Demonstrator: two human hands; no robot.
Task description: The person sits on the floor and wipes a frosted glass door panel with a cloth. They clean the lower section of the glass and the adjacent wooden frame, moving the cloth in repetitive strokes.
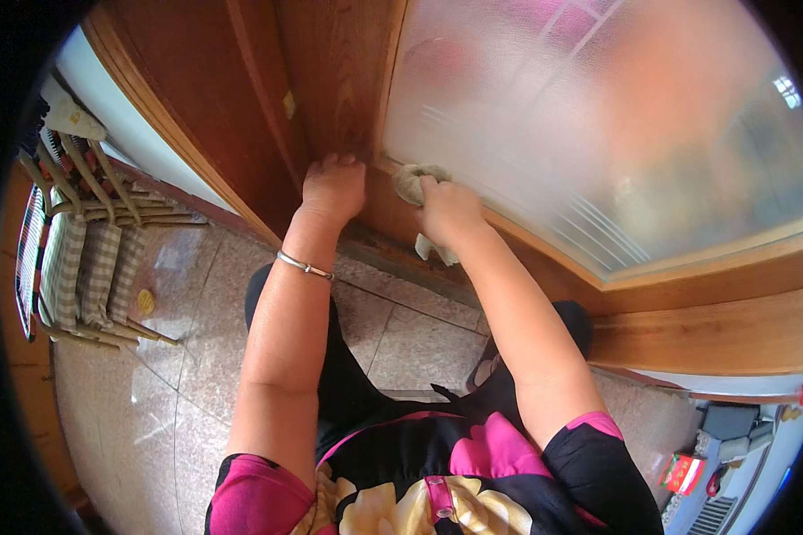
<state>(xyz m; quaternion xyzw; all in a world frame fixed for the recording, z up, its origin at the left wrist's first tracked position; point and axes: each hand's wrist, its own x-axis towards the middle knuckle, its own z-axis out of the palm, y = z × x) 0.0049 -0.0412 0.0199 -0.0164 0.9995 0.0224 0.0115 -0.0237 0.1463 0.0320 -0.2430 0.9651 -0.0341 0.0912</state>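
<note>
My right hand [452, 208] grips a crumpled greyish cloth [411, 184] at the lower left corner of a frosted glass pane [495, 127]. A loose end of the cloth hangs below the palm. The pane sits in a brown wooden door [338, 73] with a lighter wood trim. To the left, my left hand [334, 186] rests against the door's wood near the dark door frame [194, 100]. Its fingertips are turned away, so whether they hold the door's edge is hidden. A metal bangle [306, 266] circles the left wrist.
Folding chairs [94, 267] with checked fabric lean at the left. Stone-tiled floor [194, 374] with a round yellow spot [146, 301] lies below. At the lower right, a red box [682, 473] stands among other items. Blurred colours show through the glass.
</note>
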